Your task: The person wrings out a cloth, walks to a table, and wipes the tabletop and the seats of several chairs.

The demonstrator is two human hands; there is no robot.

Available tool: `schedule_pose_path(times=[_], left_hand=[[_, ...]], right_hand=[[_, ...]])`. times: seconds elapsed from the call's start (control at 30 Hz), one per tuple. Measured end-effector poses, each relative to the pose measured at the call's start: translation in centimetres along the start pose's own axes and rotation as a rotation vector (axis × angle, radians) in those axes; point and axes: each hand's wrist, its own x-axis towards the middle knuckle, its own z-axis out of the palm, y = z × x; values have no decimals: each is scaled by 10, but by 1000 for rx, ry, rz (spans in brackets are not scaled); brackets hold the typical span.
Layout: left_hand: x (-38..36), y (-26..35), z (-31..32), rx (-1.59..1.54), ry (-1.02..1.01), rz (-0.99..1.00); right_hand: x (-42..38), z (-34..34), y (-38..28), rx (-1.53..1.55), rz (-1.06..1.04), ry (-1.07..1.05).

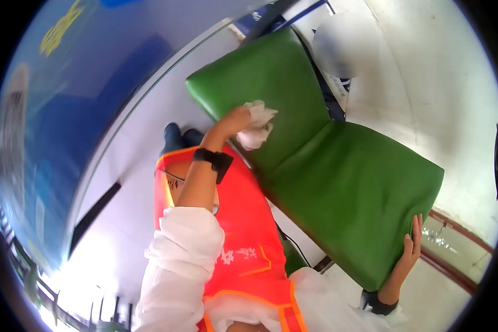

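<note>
A crumpled white cloth [253, 138] is bunched in my left hand [233, 122], whose fingers are closed around it. The cloth lies against the seat of a green padded chair [282, 72]. A black band is on that wrist. My right hand [412, 246] rests at the outer edge of the chair's green backrest [348, 188], fingers stretched out along the side. Its wrist also has a dark band. Part of the right palm is hidden by the backrest.
A blue glossy tabletop [94, 72] with a pale edge spans the upper left. A round whitish object [343, 47] stands beyond the chair. My red apron [243, 221] is close to the seat. A brown rail [454, 271] runs along the pale surface at right.
</note>
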Motion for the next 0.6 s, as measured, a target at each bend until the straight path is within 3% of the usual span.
schedule_pose_path(times=[0.07,0.13,0.17,0.2,0.27,0.3,0.4,0.43,0.47,0.53,0.6], left_hand=[[-36,-17,5,-173,69,263],[-91,-11,-6,-63,128,287],[-122,-4,-10,39,153,305],[-150,2,-15,70,160,294],[-203,4,-26,-94,231,405],[-221,1,-31,-73,217,389],[-268,10,-40,-198,134,289],[-279,35,-37,-230,108,275],[-286,44,-31,-267,85,260],[-291,34,-29,-109,82,243],[-305,40,-32,-105,107,314]], right_hand=[[-12,0,-4,64,-29,20],[-24,2,-9,164,-89,39],[-25,-10,9,-141,-277,-62],[-33,-15,6,-112,-265,-69],[-64,-26,-9,-115,-372,-327],[-88,-26,-6,-40,-459,-275],[-120,-5,-3,390,-980,-859],[-122,31,-15,494,-989,-905],[-130,55,-22,434,-558,-1023],[-129,122,-45,540,-474,-1014],[-139,192,-47,923,-147,-1131]])
